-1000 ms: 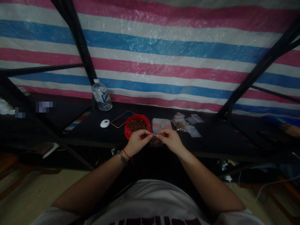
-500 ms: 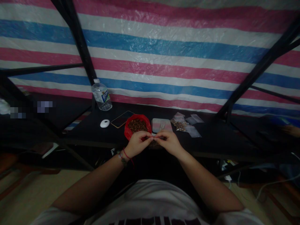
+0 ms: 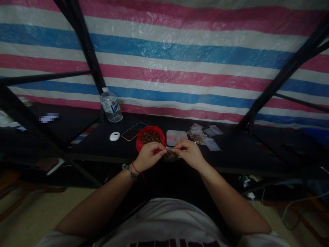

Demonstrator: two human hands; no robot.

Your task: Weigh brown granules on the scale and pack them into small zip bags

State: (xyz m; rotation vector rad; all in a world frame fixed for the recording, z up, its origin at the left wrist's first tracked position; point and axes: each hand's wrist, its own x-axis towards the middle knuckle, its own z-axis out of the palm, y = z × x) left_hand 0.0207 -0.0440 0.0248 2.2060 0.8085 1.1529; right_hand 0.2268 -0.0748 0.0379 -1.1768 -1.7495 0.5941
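My left hand (image 3: 149, 156) and my right hand (image 3: 189, 153) are both pinched on the top edge of a small clear plastic bag (image 3: 170, 155) holding brown bits. The bag hangs between them just above the front edge of the black table (image 3: 231, 154). Right behind my left hand sits a red bag (image 3: 150, 137), open and full of the same brown bits. A small flat scale-like tray (image 3: 175, 137) lies behind my right hand.
A pile of small clear bags (image 3: 205, 136), some filled, lies to the right of the tray. A phone (image 3: 133, 130), a white oval object (image 3: 114, 136) and a water bottle (image 3: 111, 105) stand at the left. Black frame bars rise against a striped tarp behind.
My hands have kept hold of the small bag's top edge, sliding their pinch along it by a little. The view shifted slightly.
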